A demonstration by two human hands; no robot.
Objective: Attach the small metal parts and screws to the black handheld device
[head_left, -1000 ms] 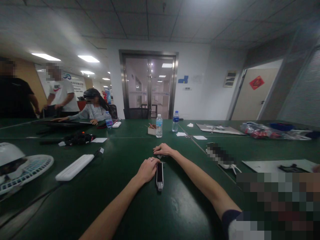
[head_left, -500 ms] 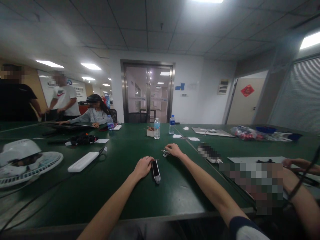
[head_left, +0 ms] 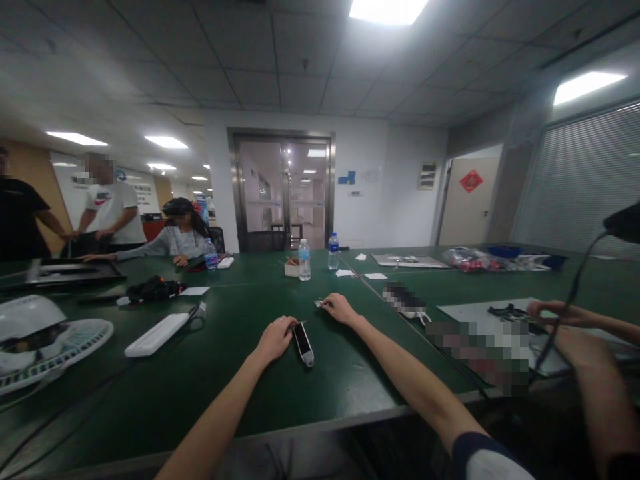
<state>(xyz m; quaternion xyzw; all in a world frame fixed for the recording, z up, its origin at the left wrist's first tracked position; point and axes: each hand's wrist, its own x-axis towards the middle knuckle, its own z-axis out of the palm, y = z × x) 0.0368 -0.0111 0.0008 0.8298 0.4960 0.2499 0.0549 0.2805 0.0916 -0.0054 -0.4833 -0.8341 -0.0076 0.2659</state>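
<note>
A slim device with a white rim, a dark top face and a rounded near end lies on the green table. My left hand rests at its far left end, fingers curled in against it. A thin bit pokes out by those fingertips, too small to name. Farther off and to the right, my right hand is low over the table, its fingers pinched on a small shiny metal piece. Most of that piece is hidden by the fingers.
On the left are a white power strip and a white fan with cables. Two water bottles and a small box stand ahead. At right, a co-worker's hands work over a pale board.
My view has turned slightly right. My right hand has moved a little closer, and less of the metal piece shows. Across the table, a dark flat panel has shifted left.
</note>
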